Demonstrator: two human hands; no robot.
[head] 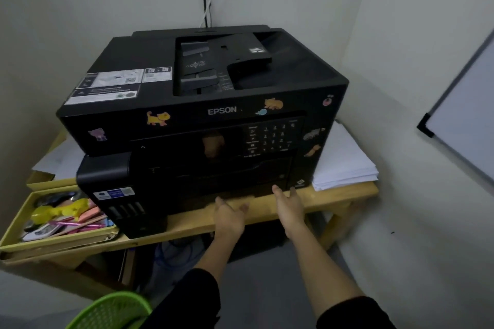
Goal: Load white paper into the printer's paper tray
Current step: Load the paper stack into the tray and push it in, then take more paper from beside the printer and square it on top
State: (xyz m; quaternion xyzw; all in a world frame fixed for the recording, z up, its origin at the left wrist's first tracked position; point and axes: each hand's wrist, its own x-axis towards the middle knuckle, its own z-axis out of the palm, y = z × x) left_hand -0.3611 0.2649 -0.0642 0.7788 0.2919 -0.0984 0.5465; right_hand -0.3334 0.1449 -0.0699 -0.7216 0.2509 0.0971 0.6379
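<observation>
White paper stack [344, 165] lies on wooden tabletop [336, 196], just beside black Epson printer [208, 104]. Left hand [230, 215] and right hand [290, 208], both empty with fingers extended, reach its lower front tray [230, 191]. Likely next: pull the tray out.

Small office corner: printer [203, 120], paper stack [344, 165], whiteboard [465, 125], stationery tray [16, 224].
</observation>
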